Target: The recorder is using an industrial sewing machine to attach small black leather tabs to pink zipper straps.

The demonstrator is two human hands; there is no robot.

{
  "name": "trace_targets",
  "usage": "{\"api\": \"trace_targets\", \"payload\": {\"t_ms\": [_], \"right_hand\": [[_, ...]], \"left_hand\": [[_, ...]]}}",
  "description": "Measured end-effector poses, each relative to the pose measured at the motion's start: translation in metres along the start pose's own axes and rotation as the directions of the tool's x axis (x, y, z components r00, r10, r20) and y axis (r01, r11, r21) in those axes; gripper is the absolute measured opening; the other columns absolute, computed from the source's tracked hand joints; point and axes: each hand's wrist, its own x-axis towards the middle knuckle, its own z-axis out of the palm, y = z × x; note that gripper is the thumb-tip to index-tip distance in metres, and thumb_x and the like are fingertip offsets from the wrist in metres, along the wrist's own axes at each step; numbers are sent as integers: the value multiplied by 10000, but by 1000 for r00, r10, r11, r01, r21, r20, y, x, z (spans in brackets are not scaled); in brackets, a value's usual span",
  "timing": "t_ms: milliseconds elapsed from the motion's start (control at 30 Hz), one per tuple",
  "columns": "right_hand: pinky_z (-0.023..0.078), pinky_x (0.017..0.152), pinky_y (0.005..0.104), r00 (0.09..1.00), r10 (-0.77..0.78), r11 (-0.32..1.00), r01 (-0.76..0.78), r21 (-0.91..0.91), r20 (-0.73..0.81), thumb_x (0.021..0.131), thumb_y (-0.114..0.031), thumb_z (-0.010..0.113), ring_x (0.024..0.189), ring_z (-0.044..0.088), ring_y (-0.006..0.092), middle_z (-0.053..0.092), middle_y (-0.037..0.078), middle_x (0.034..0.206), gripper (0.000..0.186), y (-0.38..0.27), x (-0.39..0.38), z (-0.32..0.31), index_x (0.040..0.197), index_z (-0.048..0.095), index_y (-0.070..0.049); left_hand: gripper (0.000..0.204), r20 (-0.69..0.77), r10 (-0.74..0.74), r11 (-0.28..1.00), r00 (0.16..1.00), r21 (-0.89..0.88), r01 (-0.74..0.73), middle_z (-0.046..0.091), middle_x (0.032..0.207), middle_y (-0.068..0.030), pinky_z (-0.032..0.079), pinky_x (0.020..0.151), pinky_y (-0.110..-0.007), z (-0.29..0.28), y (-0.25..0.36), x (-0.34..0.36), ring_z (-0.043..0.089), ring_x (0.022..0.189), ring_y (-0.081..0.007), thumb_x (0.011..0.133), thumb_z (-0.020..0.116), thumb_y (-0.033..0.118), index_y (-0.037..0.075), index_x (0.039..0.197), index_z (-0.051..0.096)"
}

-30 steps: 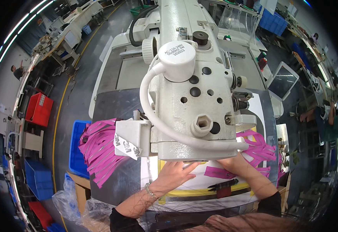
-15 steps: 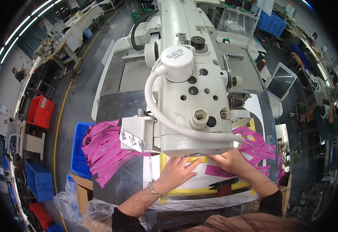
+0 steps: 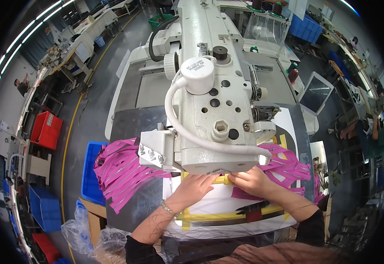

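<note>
Both hands reach under the front of a white industrial sewing machine head. My left hand has its fingers close together, their tips hidden beneath the head, and wears a beaded bracelet. My right hand is closed at the fingertips beside a yellow strip; what it pinches, if anything, is hidden. Beneath them lies a white template sheet edged with yellow tape. A bundle of magenta zipper strips fans out to the left. More magenta strips lie right of my right hand, one end reaching under it.
Black-handled snips lie on the template's near edge. A blue bin stands left of the table, above a cardboard box and clear plastic bags. A tablet-like screen stands at the right. Thread cones stand near it.
My left hand has drawn its spread fingers together and moved slightly left, farther under the head. My right hand has shifted a little left. The view has moved slightly.
</note>
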Motion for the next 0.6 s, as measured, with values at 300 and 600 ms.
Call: {"api": "trace_targets", "payload": {"t_ms": [300,600], "right_hand": [[486,819,331,998,-33,999,33,-17,-44,783,-111,607,971,627,227,621,86,1003,227,2,2,1,996,611,-32],[483,806,319,999,-2,1000,0,-27,-51,786,-100,606,956,628,210,627,74,1022,220,-1,2,0,999,617,-48]], "left_hand": [[386,-69,59,990,996,134,-49,639,1043,-27,460,837,-346,3,3,5,611,898,-160,856,577,138,71,1235,577],[398,36,41,986,998,159,-46,624,1141,-13,439,857,-322,-5,6,7,555,1044,-176,827,530,114,65,1216,599]]}}
